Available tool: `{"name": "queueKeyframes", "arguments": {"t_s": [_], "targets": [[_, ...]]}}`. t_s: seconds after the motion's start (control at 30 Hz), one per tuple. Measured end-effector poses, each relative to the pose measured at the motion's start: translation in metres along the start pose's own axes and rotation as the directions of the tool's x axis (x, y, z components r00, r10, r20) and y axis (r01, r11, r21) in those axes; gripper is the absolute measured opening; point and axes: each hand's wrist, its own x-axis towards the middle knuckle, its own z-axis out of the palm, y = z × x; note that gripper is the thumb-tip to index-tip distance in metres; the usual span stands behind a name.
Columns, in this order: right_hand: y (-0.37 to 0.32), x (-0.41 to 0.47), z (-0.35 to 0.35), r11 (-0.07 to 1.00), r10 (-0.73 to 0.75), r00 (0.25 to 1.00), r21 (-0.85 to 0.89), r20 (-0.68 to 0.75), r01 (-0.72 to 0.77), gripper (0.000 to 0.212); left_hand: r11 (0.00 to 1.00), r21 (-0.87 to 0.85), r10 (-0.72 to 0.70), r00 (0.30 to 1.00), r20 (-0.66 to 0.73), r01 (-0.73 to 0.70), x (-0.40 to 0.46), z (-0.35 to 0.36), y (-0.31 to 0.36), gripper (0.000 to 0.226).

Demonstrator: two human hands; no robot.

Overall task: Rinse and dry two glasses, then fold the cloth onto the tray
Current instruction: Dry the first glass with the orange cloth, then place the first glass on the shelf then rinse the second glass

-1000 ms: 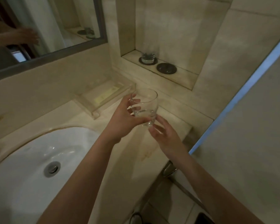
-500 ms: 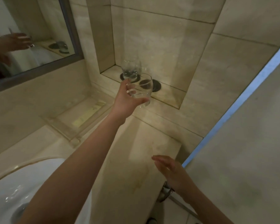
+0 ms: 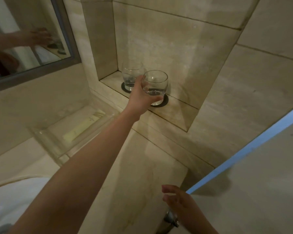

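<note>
Now I am putting the second glass (image 3: 155,86) back in the wall niche (image 3: 179,114), so by my reckoning the rinsing and drying are nearly over and only the cloth is left to fold. My left hand (image 3: 139,97) has its grip closed round the glass from the left side, thumb under the near wall and fingers behind it, and the arm is stretched out long and straight across the table (image 3: 142,174) toward the niche. The glass sits upright right over the dark coaster (image 3: 165,101) at the niche's front edge; whether its base touches yet I cannot tell. The first glass (image 3: 131,76) stands on its own coaster just beside it, toward the niche's back left corner, and my knuckles are close to it. The next move calls for a gentle release and a straight pull back, so that I do not knock that neighbour. My right hand (image 3: 178,200) hangs low at the table's near right corner, grip slack, fingers loosely spread and holding nothing. The clear tray (image 3: 71,132) lies along the table's back edge by the sink (image 3: 15,196). I see no cloth.
</note>
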Motion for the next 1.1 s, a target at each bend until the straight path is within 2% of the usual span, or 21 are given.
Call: {"name": "queueKeyframes", "arguments": {"t_s": [0.13, 0.2, 0.23, 0.3, 0.53, 0.67, 0.8, 0.87, 0.93, 1.0, 1.07, 1.1], "targets": [[0.001, 0.004, -0.008, 0.998, -0.002, 1.000, 0.060, 0.024, 0.001, 0.018, 1.000, -0.005, -0.009, 1.000, 0.007, 0.009, 0.013, 0.007, -0.006, 0.092], [0.005, 0.006, -0.012, 0.995, -0.001, 1.000, 0.102, 0.003, 0.001, 0.039, 1.000, -0.008, -0.020, 1.000, 0.004, 0.020, 0.017, 0.011, -0.008, 0.093], [0.006, 0.006, -0.014, 0.994, 0.009, 1.000, 0.104, -0.002, -0.009, 0.039, 1.000, -0.011, -0.024, 1.000, 0.005, 0.024, 0.019, 0.013, -0.010, 0.095], [0.010, 0.008, -0.017, 0.995, 0.022, 1.000, 0.097, 0.011, -0.023, 0.021, 1.000, -0.006, -0.027, 1.000, 0.013, 0.027, 0.022, 0.016, -0.014, 0.096], [0.028, 0.007, -0.025, 0.992, 0.034, 0.997, 0.123, -0.074, -0.025, 0.026, 0.999, 0.014, -0.032, 0.999, 0.012, 0.031, 0.029, 0.020, -0.019, 0.097], [0.033, 0.007, -0.025, 0.991, 0.027, 0.993, 0.130, -0.111, -0.012, 0.036, 0.999, 0.052, -0.014, 1.000, 0.015, 0.013, 0.029, 0.021, -0.018, 0.095], [0.036, 0.011, -0.023, 0.986, 0.026, 0.994, 0.168, -0.108, -0.008, 0.026, 0.991, 0.133, 0.011, 0.999, 0.030, -0.015, 0.021, 0.019, -0.013, 0.115], [0.036, 0.011, -0.024, 0.981, 0.043, 0.991, 0.193, -0.128, -0.018, 0.031, 0.988, 0.143, 0.057, 0.997, -0.044, -0.051, 0.011, 0.013, -0.009, 0.105], [0.037, 0.009, -0.025, 0.978, 0.061, 0.993, 0.207, -0.102, -0.039, 0.038, 0.981, 0.157, 0.153, 0.960, -0.236, -0.118, 0.001, 0.002, -0.004, 0.068], [0.036, 0.009, -0.022, 0.971, 0.070, 0.993, 0.233, -0.095, -0.046, 0.029, 0.970, 0.180, 0.226, 0.883, -0.412, -0.165, -0.003, -0.014, -0.002, 0.036], [0.042, 0.008, -0.021, 0.972, 0.093, 0.988, 0.225, -0.126, -0.063, 0.031, 0.979, 0.166, 0.187, 0.853, -0.487, -0.120, 0.003, -0.029, -0.002, 0.032], [0.042, 0.006, -0.019, 0.970, 0.105, 0.977, 0.235, -0.186, -0.060, 0.030, 0.983, 0.163, 0.155, 0.858, -0.490, -0.084, 0.009, -0.035, -0.003, 0.035]]}}
